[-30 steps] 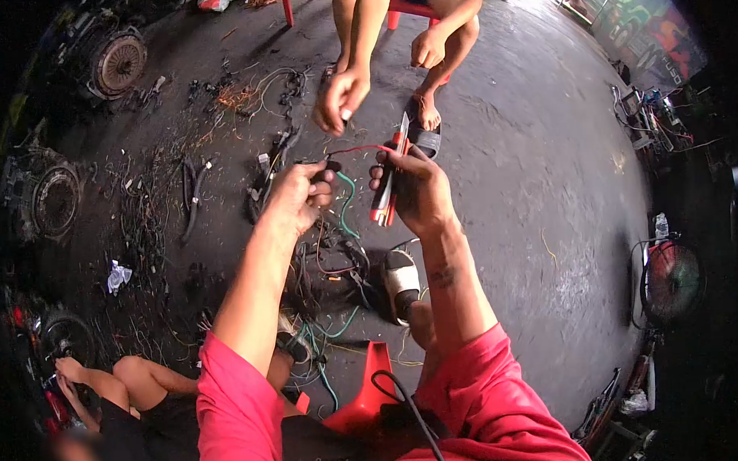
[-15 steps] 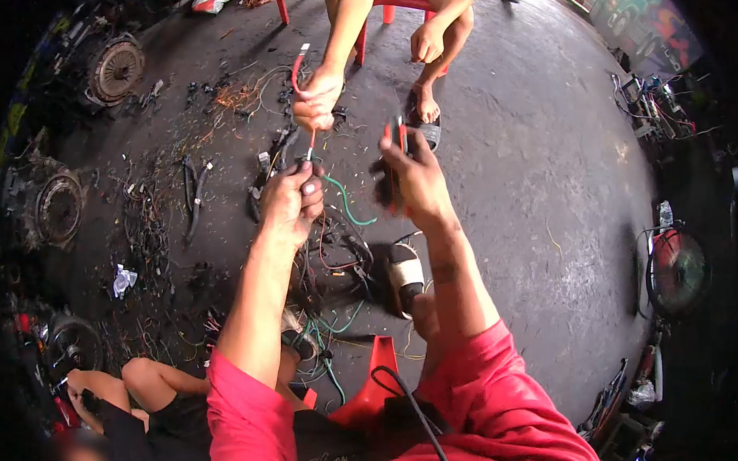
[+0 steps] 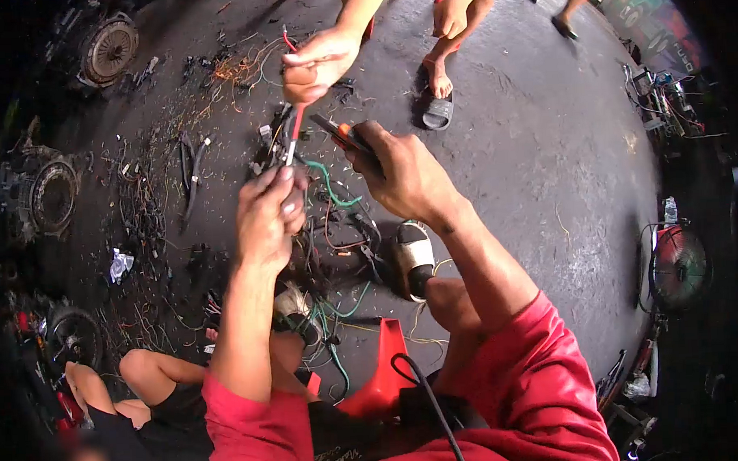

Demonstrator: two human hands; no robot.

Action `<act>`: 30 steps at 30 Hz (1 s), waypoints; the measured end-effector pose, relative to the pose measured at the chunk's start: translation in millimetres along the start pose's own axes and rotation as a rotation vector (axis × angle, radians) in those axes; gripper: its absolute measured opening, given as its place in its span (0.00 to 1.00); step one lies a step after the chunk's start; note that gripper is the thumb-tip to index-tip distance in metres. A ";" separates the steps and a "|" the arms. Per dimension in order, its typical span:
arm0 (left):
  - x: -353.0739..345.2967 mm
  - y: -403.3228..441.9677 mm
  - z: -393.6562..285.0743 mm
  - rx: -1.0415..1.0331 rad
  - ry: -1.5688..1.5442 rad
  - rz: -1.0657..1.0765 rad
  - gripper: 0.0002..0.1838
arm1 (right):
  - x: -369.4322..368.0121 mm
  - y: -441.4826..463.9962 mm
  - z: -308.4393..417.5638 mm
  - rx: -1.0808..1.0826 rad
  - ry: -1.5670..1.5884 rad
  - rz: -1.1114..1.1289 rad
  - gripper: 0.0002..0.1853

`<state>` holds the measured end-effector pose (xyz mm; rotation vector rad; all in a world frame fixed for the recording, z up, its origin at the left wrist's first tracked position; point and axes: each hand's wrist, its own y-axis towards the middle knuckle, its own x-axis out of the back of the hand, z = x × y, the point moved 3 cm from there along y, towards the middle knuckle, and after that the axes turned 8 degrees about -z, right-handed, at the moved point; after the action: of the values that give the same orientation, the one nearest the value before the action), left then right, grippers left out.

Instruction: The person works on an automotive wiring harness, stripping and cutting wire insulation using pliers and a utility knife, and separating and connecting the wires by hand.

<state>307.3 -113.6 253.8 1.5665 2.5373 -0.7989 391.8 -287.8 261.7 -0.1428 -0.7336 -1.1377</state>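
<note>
In the head view a red wire (image 3: pixel 298 126) with a pale lower end runs down from a co-worker's hand (image 3: pixel 319 67) to mine. My left hand (image 3: pixel 264 214) is closed, pinching that pale end between thumb and fingers. Just right of the wire, my right hand (image 3: pixel 403 168) grips an orange and black utility knife (image 3: pixel 348 135), its grey tip pointing up and left toward the wire. Whether the tip touches the wire I cannot tell. Below and behind my left hand, a green wire (image 3: pixel 328 179) lies among dark harness pieces.
Wire scraps (image 3: pixel 140 206) and dark cable pieces (image 3: pixel 193 176) litter the floor on the left. The co-worker sits opposite, a sandal (image 3: pixel 439 113) on one foot. A red stool (image 3: pixel 382 376) is beneath me. Another person sits at lower left. A fan (image 3: pixel 679 268) stands at right.
My right hand has turned and moved left, bringing the knife close to the wire. My left hand has shifted slightly left and down. Another person's legs now show at the top right.
</note>
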 end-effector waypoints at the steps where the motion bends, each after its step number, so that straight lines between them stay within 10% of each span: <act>1: 14.9 -2.7 -2.1 -0.036 0.005 0.039 0.11 | -0.9 -0.7 3.3 -0.005 0.006 0.006 0.12; 14: 70.2 -27.2 38.7 -0.146 0.164 -0.378 0.20 | -8.6 -66.2 47.1 -0.269 0.173 0.254 0.21; 30: 50.5 11.0 75.0 -0.059 0.334 -0.201 0.17 | -43.1 -99.2 16.9 -0.381 0.122 0.295 0.21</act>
<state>275.9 -102.3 169.1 1.5586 2.9601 -0.5047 289.2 -290.1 223.7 -0.4835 -0.3661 -0.9821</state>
